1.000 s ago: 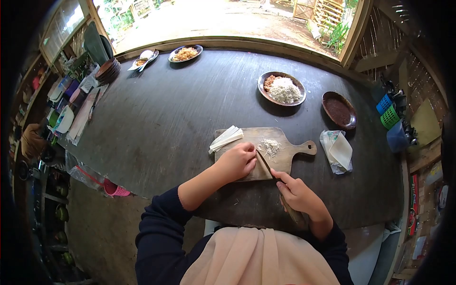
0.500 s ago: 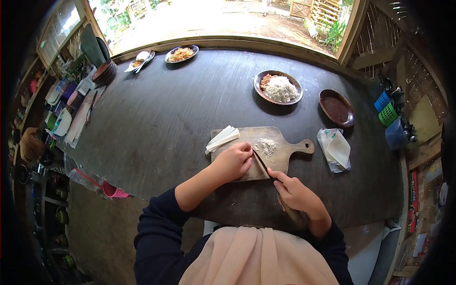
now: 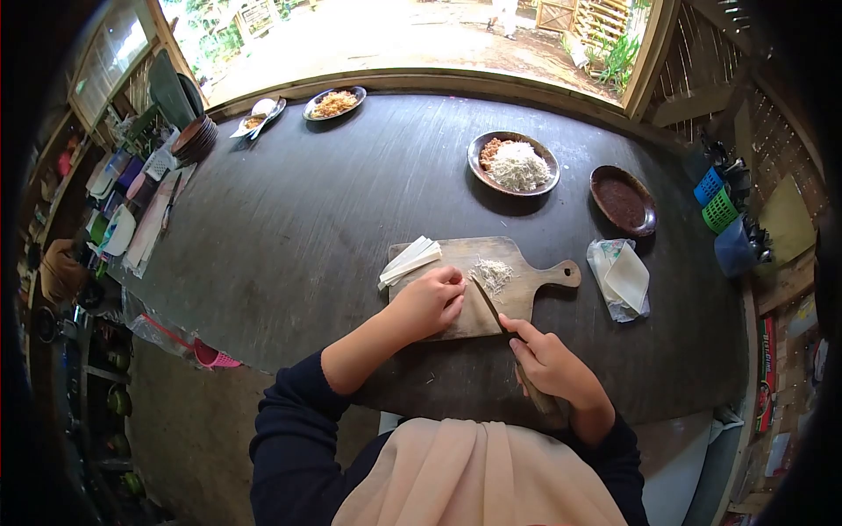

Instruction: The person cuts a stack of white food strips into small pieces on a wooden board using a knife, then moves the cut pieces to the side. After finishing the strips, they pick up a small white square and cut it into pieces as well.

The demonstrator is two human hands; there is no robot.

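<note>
My right hand (image 3: 554,366) is wrapped round the handle of a knife (image 3: 488,307), whose dark blade slants up and left over the wooden cutting board (image 3: 517,302). The fingers of my left hand (image 3: 428,302) are pinched together on the board just left of the blade tip; what they hold is hidden. Under and beyond that hand lie several long white strips (image 3: 412,260) at the board's left edge. A small heap of thin white shreds (image 3: 492,274) sits right of my left fingertips, near the blade tip.
Beyond the board stands a plate (image 3: 474,172) heaped with white shreds and reddish food. To the right are a brown oval dish (image 3: 624,200) and a plastic packet with a white slab (image 3: 621,279). Two plates of food, one a dark plate (image 3: 358,99), stand by the window.
The knife blade has shifted slightly right, leaving a small gap beside my left fingertips. My left hand stays pinched in nearly the same place.
</note>
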